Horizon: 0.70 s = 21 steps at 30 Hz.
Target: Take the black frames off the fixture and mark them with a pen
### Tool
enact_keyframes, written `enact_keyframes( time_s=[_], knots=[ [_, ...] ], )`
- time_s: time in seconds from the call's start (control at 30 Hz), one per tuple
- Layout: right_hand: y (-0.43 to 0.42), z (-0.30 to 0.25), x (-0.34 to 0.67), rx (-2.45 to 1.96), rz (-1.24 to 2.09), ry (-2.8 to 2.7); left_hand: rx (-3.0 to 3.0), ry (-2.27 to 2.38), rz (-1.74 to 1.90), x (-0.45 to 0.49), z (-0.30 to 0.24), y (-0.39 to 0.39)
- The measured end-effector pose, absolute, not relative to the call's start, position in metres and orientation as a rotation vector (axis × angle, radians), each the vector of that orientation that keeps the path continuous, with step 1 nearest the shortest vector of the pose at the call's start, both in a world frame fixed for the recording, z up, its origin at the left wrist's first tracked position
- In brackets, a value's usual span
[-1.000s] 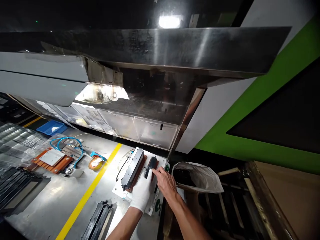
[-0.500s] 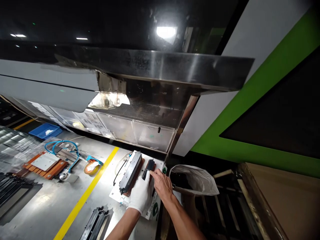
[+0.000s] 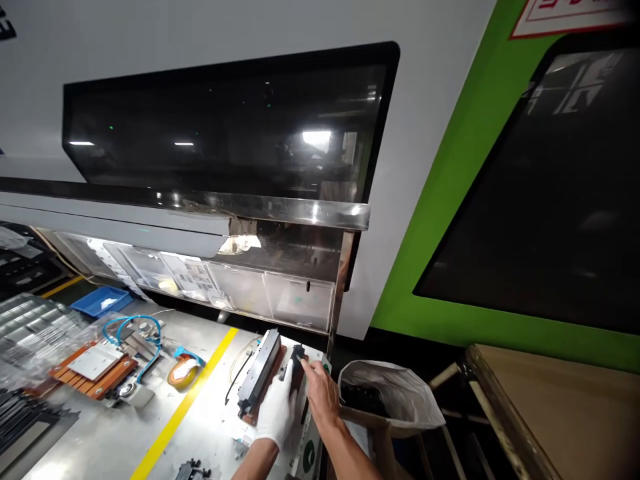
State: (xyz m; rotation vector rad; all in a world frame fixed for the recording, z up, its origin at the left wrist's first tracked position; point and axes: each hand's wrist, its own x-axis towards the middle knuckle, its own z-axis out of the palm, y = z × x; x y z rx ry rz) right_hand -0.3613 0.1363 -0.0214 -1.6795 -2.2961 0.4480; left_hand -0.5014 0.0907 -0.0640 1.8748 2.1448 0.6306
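two hands work at one white fixture plate (image 3: 235, 390) on the steel bench: the white-gloved left hand (image 3: 277, 408) lies flat beside one long black bar (image 3: 259, 371), the bare right hand (image 3: 320, 395) pinches one small black block (image 3: 299, 353), both hands nearer the bench edge than before.

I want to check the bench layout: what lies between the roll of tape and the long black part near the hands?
In the head view, a yellow line painted on the metal bench runs between the tape roll and the long black part.
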Motion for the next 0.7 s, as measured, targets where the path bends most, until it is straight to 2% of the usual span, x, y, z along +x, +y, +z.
enact_keyframes(
  time_s=[0.17, 0.3, 0.53, 0.7],
  knots=[
    [0.095, -0.036, -0.347, -1.596, 0.451, -2.307, 2.008, 2.225, 0.921, -0.511, -0.102, 0.043],
    [0.071, -0.035, -0.36, -1.534, 0.494, -2.455, 2.312, 2.259, 0.859, -0.525, -0.13, 0.022],
    [0.068, -0.029, -0.374, -1.504, 0.52, -2.479, 2.45, 2.366, 0.747, -0.526, -0.132, 0.028],
    [0.073, -0.023, -0.37, -1.468, 0.513, -2.494, 2.473, 2.289, 0.854, -0.526, -0.13, 0.032]
  ],
)
